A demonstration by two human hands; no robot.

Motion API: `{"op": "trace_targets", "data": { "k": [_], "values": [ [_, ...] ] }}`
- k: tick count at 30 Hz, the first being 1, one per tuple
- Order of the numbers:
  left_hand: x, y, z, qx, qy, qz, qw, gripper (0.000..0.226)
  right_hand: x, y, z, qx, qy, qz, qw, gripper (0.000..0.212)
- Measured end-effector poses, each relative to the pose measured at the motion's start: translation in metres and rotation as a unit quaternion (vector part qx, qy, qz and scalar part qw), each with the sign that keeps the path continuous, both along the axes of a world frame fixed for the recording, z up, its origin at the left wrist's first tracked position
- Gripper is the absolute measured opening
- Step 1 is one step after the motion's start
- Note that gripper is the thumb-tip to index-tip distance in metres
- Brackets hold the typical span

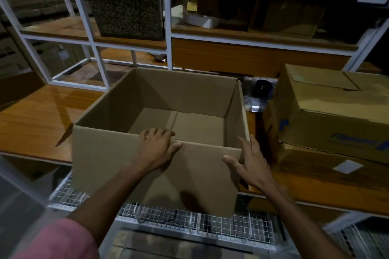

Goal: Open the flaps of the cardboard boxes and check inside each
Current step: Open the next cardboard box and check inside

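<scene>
A large brown cardboard box [117, 153] stands open on the wooden shelf in front of me, its flaps spread and its inside bare. My left hand [156, 147] lies on the near flap's top edge, fingers curled over it into the box. My right hand [248, 166] is at the box's near right corner, fingers spread, touching the flap and the right wall. To the right a closed cardboard box [328, 111] with blue print sits on top of another box [328, 166] with a white label.
The wooden shelf [35, 120] runs left and right under the boxes. A white metal rack [168, 23] with more boxes and a dark speckled panel [124, 6] stands behind. Wire mesh baskets [189, 218] hang below. A plastic-wrapped dark item [260, 88] lies between the boxes.
</scene>
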State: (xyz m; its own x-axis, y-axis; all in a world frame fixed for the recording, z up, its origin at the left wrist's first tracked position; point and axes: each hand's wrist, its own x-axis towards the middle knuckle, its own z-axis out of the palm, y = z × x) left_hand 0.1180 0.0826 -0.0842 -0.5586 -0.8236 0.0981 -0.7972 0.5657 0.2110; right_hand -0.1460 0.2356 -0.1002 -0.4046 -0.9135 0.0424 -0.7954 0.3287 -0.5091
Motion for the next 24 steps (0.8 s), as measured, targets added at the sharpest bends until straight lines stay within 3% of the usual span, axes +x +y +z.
{"op": "trace_targets", "data": {
  "k": [5,14,24],
  "values": [
    [-0.087,0.05,0.014,-0.054,0.045,-0.062,0.996,0.079,-0.019,0.019,0.013,-0.07,-0.023,0.013,0.997,0.091],
    [-0.219,0.099,0.039,-0.063,0.104,-0.163,0.979,0.065,-0.1,0.06,0.056,-0.151,-0.001,-0.035,0.988,0.076],
    [-0.338,0.076,0.067,-0.051,0.119,-0.238,0.963,0.064,-0.195,0.052,0.085,-0.203,0.047,-0.108,0.972,0.069]
  ]
}}
